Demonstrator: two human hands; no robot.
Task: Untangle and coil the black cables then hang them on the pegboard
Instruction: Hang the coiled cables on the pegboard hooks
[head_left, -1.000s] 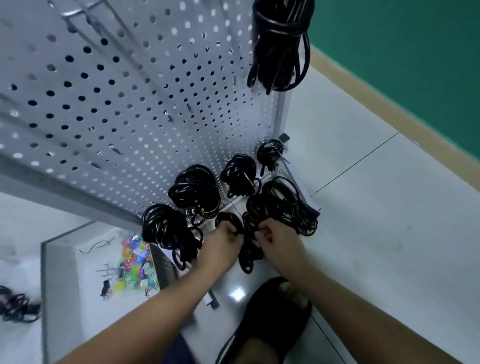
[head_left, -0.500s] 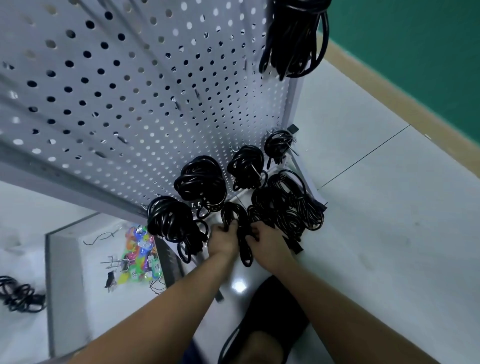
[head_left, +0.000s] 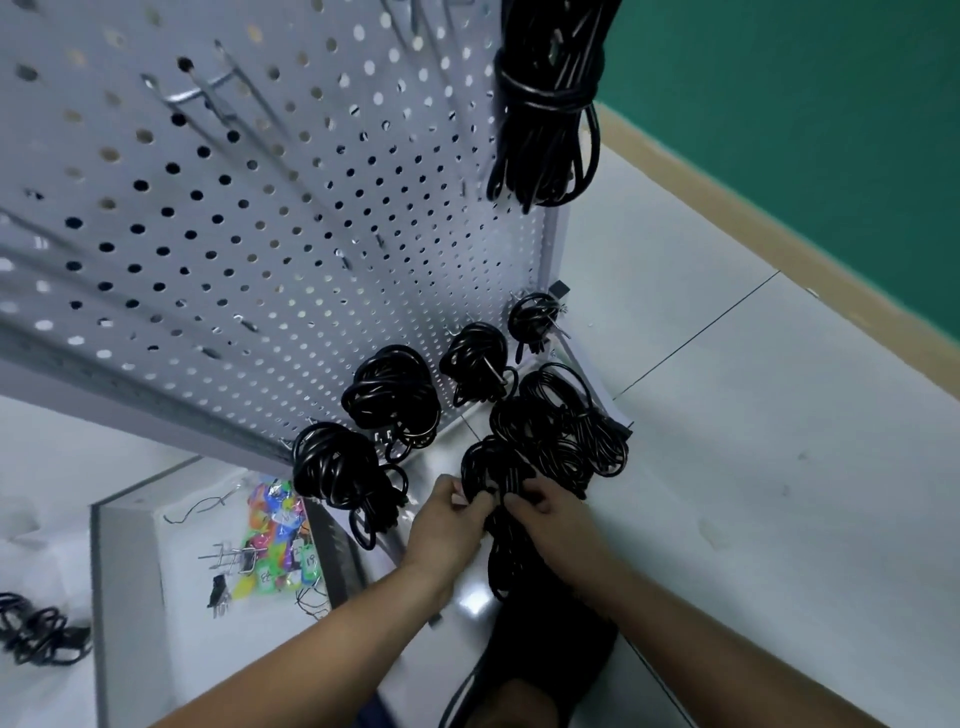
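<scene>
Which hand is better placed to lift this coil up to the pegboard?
Probably left. Both the left hand and right hand grip the cable coil, but the left is on the pegboard side, the right nearer the loose pile.

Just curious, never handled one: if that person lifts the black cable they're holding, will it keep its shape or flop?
Likely floppy: the black cable sags in loose loops below the left hand and right hand. It may snag, since it seems to run into the tangled pile behind them.
</scene>
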